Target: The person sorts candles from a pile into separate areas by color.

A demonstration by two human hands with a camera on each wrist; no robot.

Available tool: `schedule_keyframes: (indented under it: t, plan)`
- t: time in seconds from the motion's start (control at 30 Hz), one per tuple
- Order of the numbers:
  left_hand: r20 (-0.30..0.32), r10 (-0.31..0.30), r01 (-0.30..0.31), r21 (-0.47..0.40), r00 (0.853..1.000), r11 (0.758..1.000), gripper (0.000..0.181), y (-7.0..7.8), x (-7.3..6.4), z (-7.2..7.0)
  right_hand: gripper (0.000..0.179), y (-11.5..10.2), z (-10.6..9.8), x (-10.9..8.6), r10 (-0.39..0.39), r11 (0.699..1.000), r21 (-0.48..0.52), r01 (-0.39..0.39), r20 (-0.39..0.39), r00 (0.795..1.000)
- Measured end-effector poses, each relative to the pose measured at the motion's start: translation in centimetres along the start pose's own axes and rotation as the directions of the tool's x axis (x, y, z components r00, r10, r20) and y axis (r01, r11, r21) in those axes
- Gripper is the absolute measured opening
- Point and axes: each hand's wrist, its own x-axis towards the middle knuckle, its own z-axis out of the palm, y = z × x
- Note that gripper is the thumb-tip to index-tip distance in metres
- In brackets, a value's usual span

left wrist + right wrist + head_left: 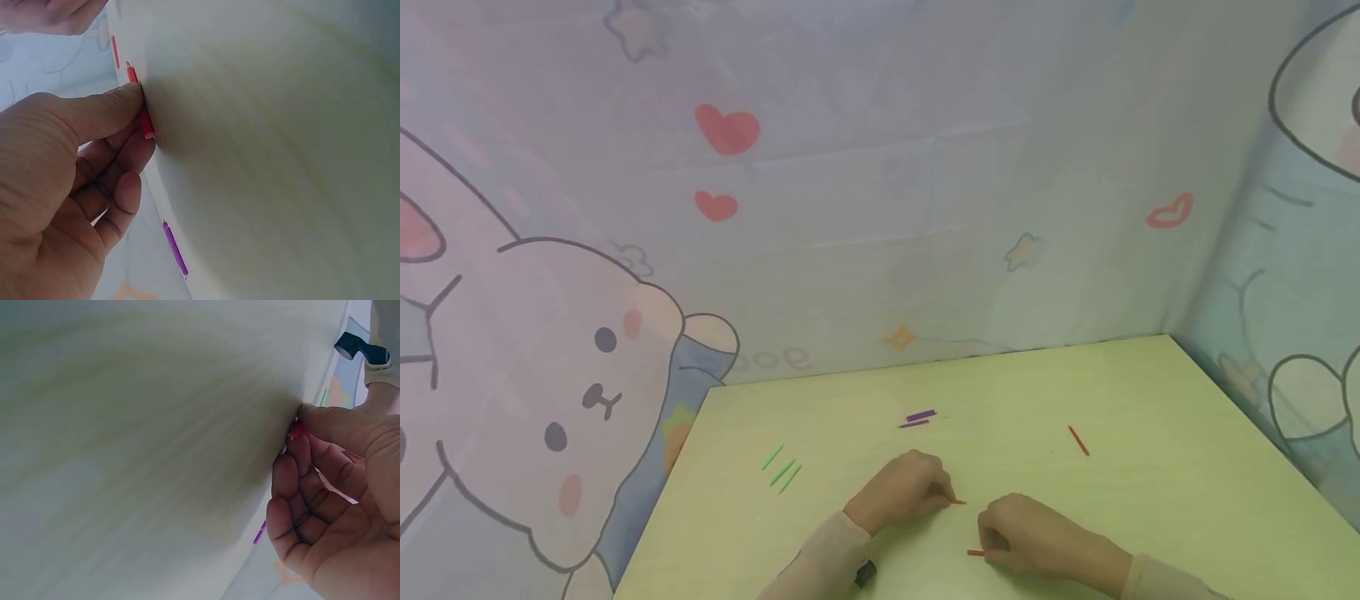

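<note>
Thumb and index finger of my left hand pinch a short, thin red crayon-like stick with a narrow pointed tip, close over the table. To the right and nearer the front edge, my right hand pinches a second red stick; in the right wrist view only a bit of it shows between thumb and fingertip. The other fingers of both hands are loosely curled. A third red stick lies on the table beyond the right hand.
Two purple sticks lie side by side behind the left hand. Three green sticks lie slanted at the left of the pale yellow-green table. A cartoon-printed curtain stands along the table's back. A black camera mount is at the left wrist.
</note>
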Motion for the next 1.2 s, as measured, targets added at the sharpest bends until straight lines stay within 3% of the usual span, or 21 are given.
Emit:
schedule_keyframes:
  t: [0.4,0.67,1.2]
  plan:
    - [0.002,0.0,0.0,-0.005,1.0,1.0,0.004,-0.1,0.0,0.3,0.034,0.1,-0.8,0.8,-0.082,0.989,-0.131,0.075,-0.049,0.995]
    - [-0.005,-0.016,0.016,-0.044,1.0,0.999,0.007,-0.1,0.0,0.0,0.026,0.6,-3.9,1.8,-0.008,0.993,-0.12,0.002,-0.048,0.999]
    - [0.001,-0.026,0.026,-0.052,1.0,0.998,0.006,-0.4,0.0,0.1,0.029,1.7,-9.1,2.3,0.05,0.976,-0.201,-0.084,-0.168,0.984]
